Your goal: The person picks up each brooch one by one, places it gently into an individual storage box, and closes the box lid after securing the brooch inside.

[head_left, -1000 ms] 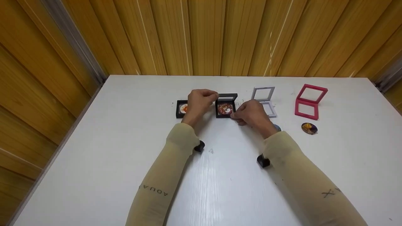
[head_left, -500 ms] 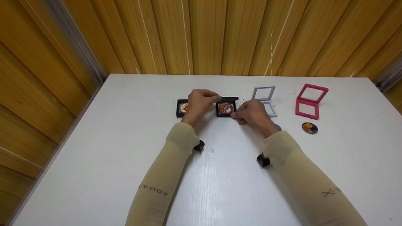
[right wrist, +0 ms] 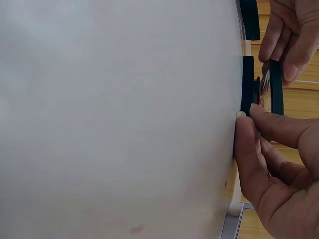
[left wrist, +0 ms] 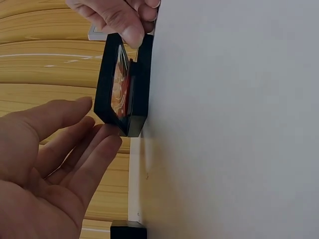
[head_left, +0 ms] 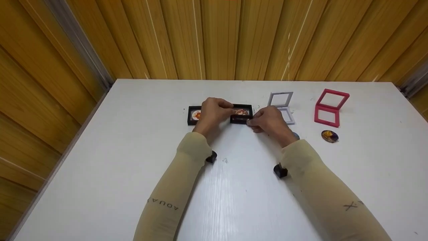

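The black hinged display frame (head_left: 241, 117) sits on the counter (head_left: 240, 201) between both hands, its lid (left wrist: 104, 82) tilted over a patterned disc (head_left: 241, 112). The left hand (head_left: 215, 113) pinches the lid's edge lightly, fingers partly curled, apparently to control its angle; the right hand (head_left: 269, 121) pinches the base (right wrist: 247, 79) at its corner, presumably for stability. The left sleeve (head_left: 170, 190) appears to read "AQUA", the right sleeve (head_left: 326, 187) "X".

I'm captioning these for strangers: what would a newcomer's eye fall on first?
Probably the bright pinkish-red square frame, open on the right side of the white table. Next, the partly open black square frame between the left hand and right hand, with a round red patterned disc inside.
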Demonstrator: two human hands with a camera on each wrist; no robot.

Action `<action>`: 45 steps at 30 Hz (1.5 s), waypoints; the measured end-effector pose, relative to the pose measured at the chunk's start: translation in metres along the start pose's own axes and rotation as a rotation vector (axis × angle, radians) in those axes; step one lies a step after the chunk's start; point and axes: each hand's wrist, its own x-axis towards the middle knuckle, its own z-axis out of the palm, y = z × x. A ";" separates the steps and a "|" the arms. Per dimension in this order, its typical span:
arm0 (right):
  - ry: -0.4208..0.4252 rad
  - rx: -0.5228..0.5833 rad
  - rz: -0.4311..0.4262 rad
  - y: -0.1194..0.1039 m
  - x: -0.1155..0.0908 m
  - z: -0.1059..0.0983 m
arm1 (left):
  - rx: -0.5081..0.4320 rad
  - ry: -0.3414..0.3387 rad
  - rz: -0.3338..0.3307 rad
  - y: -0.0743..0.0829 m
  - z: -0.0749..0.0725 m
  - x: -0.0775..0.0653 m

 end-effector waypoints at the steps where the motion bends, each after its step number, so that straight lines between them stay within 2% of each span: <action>1: 0.002 -0.007 -0.001 0.000 0.000 0.000 | -0.008 0.000 -0.006 0.000 0.000 0.000; 10: -0.008 -0.036 -0.020 0.002 0.000 -0.002 | -0.013 0.000 -0.031 -0.002 0.002 0.002; 17: -0.012 -0.063 -0.010 0.002 0.000 -0.003 | -0.039 -0.011 -0.001 -0.004 0.003 0.001; 21: -0.018 -0.016 0.006 0.001 0.001 -0.003 | -0.059 -0.014 -0.011 -0.004 0.003 0.001; 25: -0.009 0.038 0.034 0.000 0.003 -0.002 | -0.035 0.004 -0.016 -0.004 0.003 0.001; 30: 0.004 0.106 0.081 0.000 0.005 0.000 | -0.048 0.016 -0.052 -0.005 0.004 -0.002; 34: 0.022 0.112 0.083 -0.001 0.005 0.000 | -0.073 0.003 -0.078 -0.005 0.003 -0.005; 45: 0.026 0.075 0.075 -0.002 0.004 0.000 | -0.045 0.007 -0.072 -0.005 0.003 -0.004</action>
